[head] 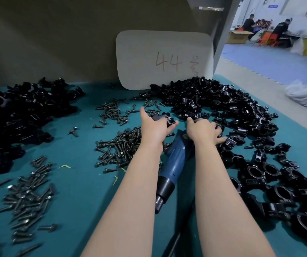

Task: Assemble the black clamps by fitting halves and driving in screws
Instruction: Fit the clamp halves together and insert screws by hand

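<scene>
Mismatch may come if the right hand (202, 131), fingers (214, 125) curled into the pile (223, 101) with unclear grasp, takes a wrong half for the clamp half (168, 121) gripped by the left hand (156, 126).

A white card (164, 59) marked "44" in red leans on the brown partition (56, 34) behind the teal counter (78, 182), while beyond a blue floor mat (271, 62) a person in black (281, 27) sits near a cardboard box (239, 37).
</scene>
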